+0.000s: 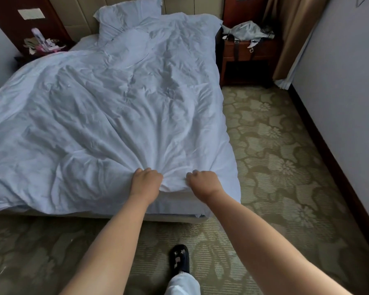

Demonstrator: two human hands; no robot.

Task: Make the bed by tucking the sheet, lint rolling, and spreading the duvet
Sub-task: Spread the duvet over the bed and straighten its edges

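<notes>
A wrinkled white duvet (107,107) covers most of the bed, hanging over its foot edge and its left side. Creases fan out from the foot end where both my hands hold it. My left hand (146,180) grips a bunch of the duvet near the foot edge, fingers curled into the cloth. My right hand (202,182) grips the same edge a little to the right. A white pillow (126,15) lies at the head against the padded headboard. The sheet shows only as a strip at the head left (83,42).
A wooden nightstand (247,60) with a grey bag stands right of the bed head, by a tan curtain (294,35). Another side table with pink clutter (43,44) is at the left. Patterned carpet (275,156) runs along the right wall. My slippered foot (179,260) is below.
</notes>
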